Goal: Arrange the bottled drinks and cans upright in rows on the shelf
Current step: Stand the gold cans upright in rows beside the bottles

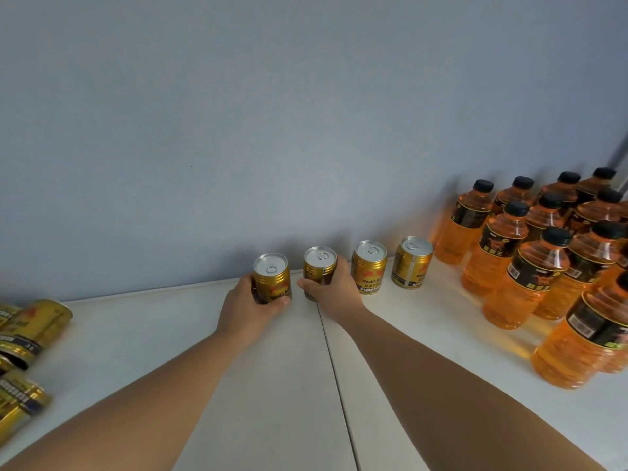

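Observation:
Several gold cans stand upright in a row along the back wall of the white shelf (272,385). My left hand (248,307) grips the leftmost can (272,277). My right hand (334,294) is wrapped around the second can (319,265). To their right two more gold cans (369,266) (412,261) stand free. Several bottles of orange drink with black caps (530,266) stand upright in rows at the right. At the far left, several gold cans lie on their sides (37,324).
A blue-grey wall (272,113) rises directly behind the shelf. A seam (334,368) runs front to back down the middle of the shelf between my forearms. A pale vertical edge (620,158) shows at the far right behind the bottles.

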Motion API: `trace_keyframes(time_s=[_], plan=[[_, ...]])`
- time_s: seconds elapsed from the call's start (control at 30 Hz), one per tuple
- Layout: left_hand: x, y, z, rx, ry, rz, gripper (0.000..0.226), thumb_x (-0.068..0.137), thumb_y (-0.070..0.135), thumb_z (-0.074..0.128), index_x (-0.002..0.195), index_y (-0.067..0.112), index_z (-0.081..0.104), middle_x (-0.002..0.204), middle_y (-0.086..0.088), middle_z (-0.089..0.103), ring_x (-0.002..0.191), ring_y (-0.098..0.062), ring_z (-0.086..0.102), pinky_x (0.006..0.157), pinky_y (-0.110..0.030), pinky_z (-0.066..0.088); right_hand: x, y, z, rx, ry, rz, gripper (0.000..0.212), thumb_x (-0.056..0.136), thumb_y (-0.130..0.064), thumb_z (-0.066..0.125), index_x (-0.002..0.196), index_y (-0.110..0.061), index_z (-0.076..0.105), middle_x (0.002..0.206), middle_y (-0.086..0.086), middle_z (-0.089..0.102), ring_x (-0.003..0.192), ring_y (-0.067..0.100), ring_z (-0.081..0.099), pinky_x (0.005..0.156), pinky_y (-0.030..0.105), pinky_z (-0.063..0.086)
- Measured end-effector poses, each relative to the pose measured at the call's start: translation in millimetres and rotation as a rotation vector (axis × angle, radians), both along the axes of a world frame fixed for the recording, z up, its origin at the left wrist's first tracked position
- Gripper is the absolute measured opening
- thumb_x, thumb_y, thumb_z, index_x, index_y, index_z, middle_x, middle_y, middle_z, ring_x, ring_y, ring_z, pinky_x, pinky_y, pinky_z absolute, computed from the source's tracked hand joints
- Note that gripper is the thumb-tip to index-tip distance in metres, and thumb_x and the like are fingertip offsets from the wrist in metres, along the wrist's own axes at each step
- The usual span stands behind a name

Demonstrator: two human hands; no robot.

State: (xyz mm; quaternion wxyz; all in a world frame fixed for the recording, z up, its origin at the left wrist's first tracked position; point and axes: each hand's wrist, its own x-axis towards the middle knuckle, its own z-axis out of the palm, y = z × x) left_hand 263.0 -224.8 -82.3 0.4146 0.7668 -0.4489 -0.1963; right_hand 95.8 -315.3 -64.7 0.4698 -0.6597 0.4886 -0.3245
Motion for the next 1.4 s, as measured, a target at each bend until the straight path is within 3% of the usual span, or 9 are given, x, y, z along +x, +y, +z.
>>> trace_keyframes(time_s=[0.13,0.3,0.4,0.57,0.73,0.9,1.13,1.23,1.4], plan=[[4.4,2.1,3.0,0.042,0.035,-0.025,0.075,0.068,0.042,0.091,0.130,0.020,0.053,0.124,0.000,0.067,0.107,-0.019,0.063,0.083,-0.030,0.047,-2.0,7.1,7.7,0.046,0.112,-0.049,0.070,0.077,-0.032,0.085,0.129,-0.017,0.040,0.102,-0.007,0.055,0.100,0.020,0.058,0.079,0.033,0.045],[11.1,12.4,6.7,0.119,0.038,-0.058,0.090,0.069,0.039,0.091,0.141,0.011,0.045,0.138,-0.007,0.060,0.120,-0.024,0.060,0.096,-0.034,0.047,-16.0,30.7,8.5,0.056,0.257,-0.057,0.083,0.080,-0.034,0.082,0.144,-0.012,0.034,0.122,0.005,0.055,0.104,0.023,0.058,0.079,0.033,0.049],[15.0,28.2,8.1,0.167,0.006,-0.052,0.096,0.073,0.042,0.088,0.148,0.008,0.039,0.144,-0.010,0.052,0.127,-0.025,0.054,0.091,-0.029,0.041,-26.1,49.0,10.2,0.017,0.362,-0.070,0.090,0.084,-0.040,0.077,0.153,-0.011,0.027,0.148,0.008,0.044,0.125,0.028,0.053,0.090,0.036,0.048],[20.8,74.1,17.8,0.221,-0.062,-0.116,0.072,0.081,0.043,0.081,0.139,0.013,0.050,0.134,-0.004,0.058,0.119,-0.020,0.058,0.092,-0.030,0.046,-31.2,80.0,17.1,-0.111,0.499,-0.007,0.069,0.088,-0.046,0.070,0.143,-0.015,0.044,0.134,0.006,0.054,0.107,0.023,0.062,0.074,0.030,0.048],[28.1,149.2,26.7,0.264,-0.128,-0.112,0.040,0.086,0.038,0.076,0.119,0.019,0.065,0.118,0.005,0.065,0.101,-0.009,0.060,0.083,-0.021,0.042,-15.0,114.8,29.8,-0.228,0.557,0.173,0.061,0.091,-0.046,0.067,0.142,-0.018,0.050,0.138,0.003,0.053,0.116,0.020,0.055,0.080,0.027,0.044],[33.2,235.2,33.0,0.262,-0.169,0.028,0.026,0.085,0.036,0.077,0.106,0.024,0.066,0.100,0.011,0.063,0.088,-0.003,0.058,0.067,-0.005,0.037,18.2,163.1,28.7,-0.281,0.534,0.392,0.051,0.091,-0.047,0.066,0.133,-0.021,0.056,0.135,0.002,0.056,0.112,0.019,0.057,0.081,0.027,0.042],[48.9,348.0,40.2,0.251,-0.199,0.182,0.022,0.086,0.042,0.074,0.101,0.029,0.065,0.098,0.016,0.064,0.090,-0.002,0.060,0.075,-0.015,0.045,67.6,245.4,14.0,-0.275,0.449,0.603,0.046,0.090,-0.045,0.068,0.128,-0.021,0.059,0.130,0.004,0.058,0.106,0.019,0.057,0.087,0.027,0.043],[68.1,382.6,43.7,0.247,-0.185,0.319,0.027,0.087,0.049,0.071,0.103,0.028,0.067,0.100,0.014,0.066,0.094,-0.006,0.063,0.085,-0.030,0.052,87.7,270.9,16.4,-0.288,0.445,0.711,0.055,0.084,-0.056,0.072,0.127,-0.024,0.058,0.130,0.001,0.056,0.104,0.015,0.055,0.084,0.028,0.042],[116.0,411.8,44.5,0.145,-0.125,0.636,0.041,0.082,0.054,0.074,0.086,0.017,0.056,0.079,0.002,0.061,0.076,-0.020,0.063,0.065,-0.034,0.049,125.0,287.1,30.1,-0.369,0.482,0.806,0.071,0.078,-0.065,0.072,0.135,-0.028,0.052,0.138,-0.003,0.053,0.121,0.017,0.053,0.093,0.031,0.044]])
